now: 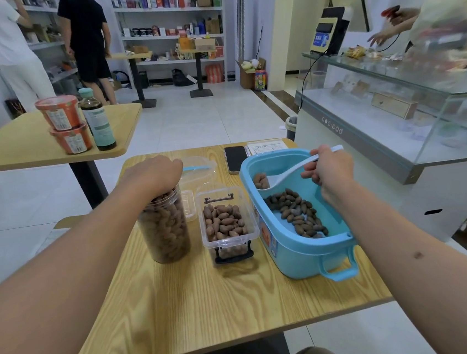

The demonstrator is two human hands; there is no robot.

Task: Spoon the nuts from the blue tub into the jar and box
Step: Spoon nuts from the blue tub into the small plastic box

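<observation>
The jar (164, 227) stood nearly full under the left hand (151, 172), which grasped its top. The box (227, 223) was roughly half filled. The right hand (330, 166) gripped a white spoon (281, 176) loaded with nuts (298, 213) over the blue tub (300, 244), where a thin layer remained to transfer.

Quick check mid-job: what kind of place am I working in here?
Most likely a small shop. Stocked shelves line the back wall, a glass display counter runs along the right, and a checkout screen stands on it. You are at a small wooden table.
</observation>
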